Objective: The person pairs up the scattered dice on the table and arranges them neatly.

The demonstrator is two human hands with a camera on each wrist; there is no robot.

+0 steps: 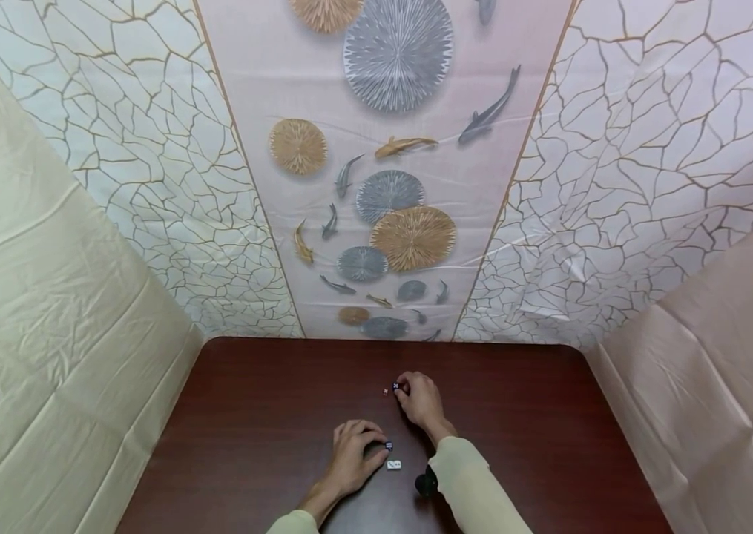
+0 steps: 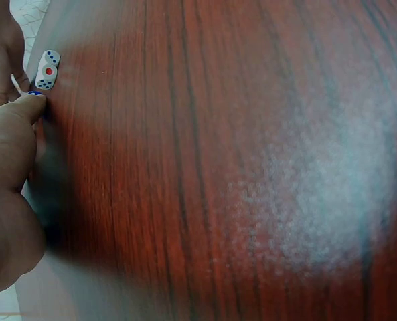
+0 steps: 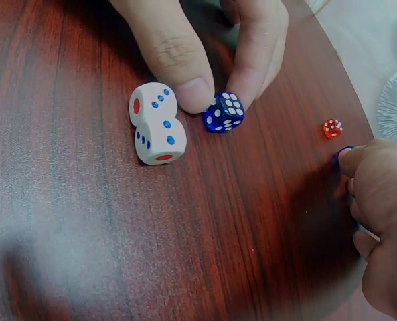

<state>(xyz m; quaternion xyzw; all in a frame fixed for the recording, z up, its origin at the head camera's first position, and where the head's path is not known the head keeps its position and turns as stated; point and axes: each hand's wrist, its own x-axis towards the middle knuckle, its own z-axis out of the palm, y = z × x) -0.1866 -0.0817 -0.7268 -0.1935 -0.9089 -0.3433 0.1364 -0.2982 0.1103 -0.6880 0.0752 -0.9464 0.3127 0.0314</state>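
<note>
My left hand (image 1: 352, 454) pinches a translucent blue die (image 3: 223, 114) with white pips between thumb and finger, low over the table. Right beside that thumb lie two white dice (image 3: 156, 124) with red and blue pips, side by side and touching. Farther from me, my right hand (image 1: 422, 402) pinches a second blue die (image 1: 396, 386) between its fingertips. A small red die (image 3: 332, 128) with white pips sits just left of it in the head view. In the left wrist view, the left thumb covers most of its blue die (image 2: 35, 93).
The dark red wood-grain table (image 1: 269, 415) reaches back to a patterned cloth wall (image 1: 376, 222). Plain beige cloth hangs along the left (image 1: 69, 356) and right sides. A black round device (image 1: 426, 483) sits at the right wrist, above the tabletop.
</note>
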